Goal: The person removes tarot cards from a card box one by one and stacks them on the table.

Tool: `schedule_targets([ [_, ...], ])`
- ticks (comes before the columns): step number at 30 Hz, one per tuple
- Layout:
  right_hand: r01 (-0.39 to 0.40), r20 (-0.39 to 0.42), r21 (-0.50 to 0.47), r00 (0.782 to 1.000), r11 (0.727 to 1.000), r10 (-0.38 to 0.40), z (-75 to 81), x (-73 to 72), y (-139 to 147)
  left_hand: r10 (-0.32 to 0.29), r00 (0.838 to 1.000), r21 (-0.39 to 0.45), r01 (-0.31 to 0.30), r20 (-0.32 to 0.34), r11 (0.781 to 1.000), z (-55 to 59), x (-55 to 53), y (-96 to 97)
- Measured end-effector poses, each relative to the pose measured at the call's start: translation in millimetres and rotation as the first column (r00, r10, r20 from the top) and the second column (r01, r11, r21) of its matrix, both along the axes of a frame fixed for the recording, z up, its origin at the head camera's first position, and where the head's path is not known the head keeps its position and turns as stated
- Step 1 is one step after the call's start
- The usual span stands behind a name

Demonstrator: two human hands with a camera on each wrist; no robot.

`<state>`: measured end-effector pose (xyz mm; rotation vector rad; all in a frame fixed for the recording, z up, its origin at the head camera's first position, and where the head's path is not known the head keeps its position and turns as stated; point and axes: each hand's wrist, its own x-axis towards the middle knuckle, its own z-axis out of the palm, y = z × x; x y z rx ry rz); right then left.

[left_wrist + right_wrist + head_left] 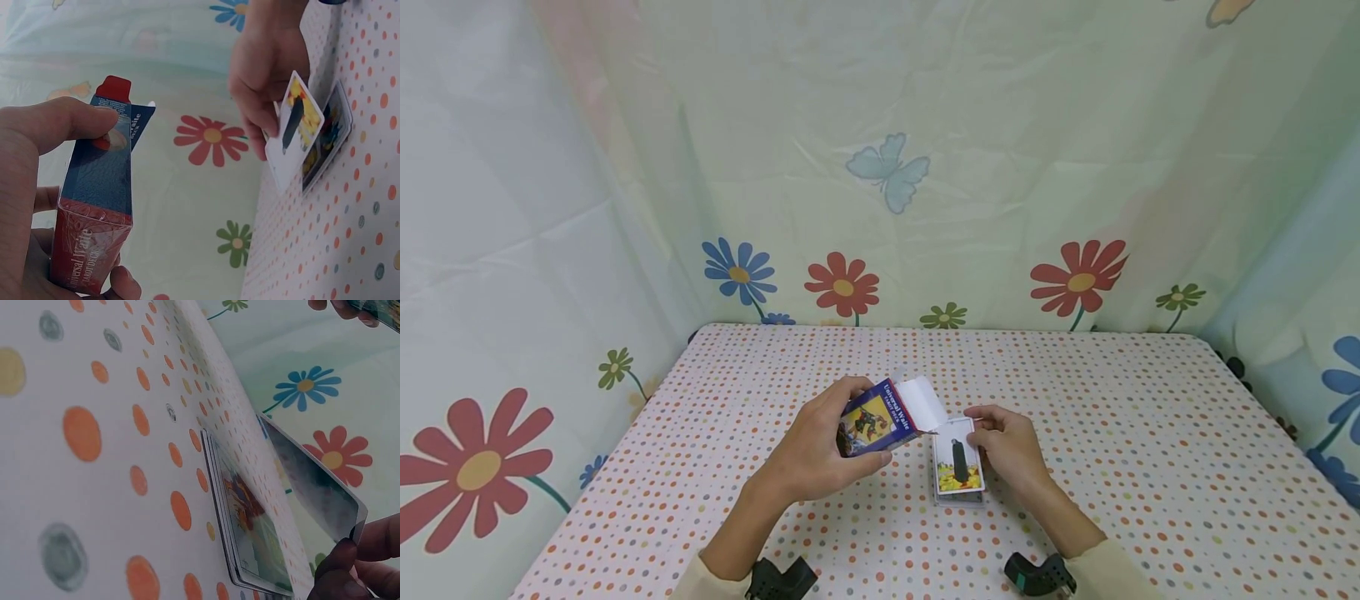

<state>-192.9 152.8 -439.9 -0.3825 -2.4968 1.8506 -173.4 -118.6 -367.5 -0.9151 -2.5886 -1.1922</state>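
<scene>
My left hand grips a blue and red tarot card box, tilted, its white flap standing open to the right. In the left wrist view the thumb lies along one face of the box. With thumb and fingers, my right hand pinches a tarot card by its edge; a dark figure on yellow shows on it. This card is tilted above a small stack of cards on the table. The right wrist view shows a gap between the held card and the stack.
A dotted cloth covers the table. Behind it hangs a curtain printed with flowers and a butterfly, and more curtain stands at both sides. Dark devices are worn on both wrists.
</scene>
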Motion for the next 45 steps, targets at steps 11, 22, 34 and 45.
schedule_targets([
  [11,-0.027,-0.021,0.200,0.999,0.979,0.032,-9.4,0.4,-2,0.007,1.000,0.000,-0.007,0.013,1.000,-1.6,-0.3,-0.3],
  [22,-0.034,-0.070,0.409,0.995,0.912,0.069,-14.4,-0.3,-1,0.005,1.000,-0.008,-0.005,0.004,1.000,0.7,-0.8,0.6],
  [34,-0.044,-0.074,0.478,0.993,0.877,0.091,-14.3,1.3,-3,0.006,1.000,-0.005,-0.006,0.023,1.000,-0.1,-0.2,-0.3],
  [45,-0.126,-0.083,0.560,0.975,0.819,0.207,-14.5,1.9,-1,-0.006,1.000,0.001,0.006,0.018,1.000,-0.1,-0.1,-0.7],
])
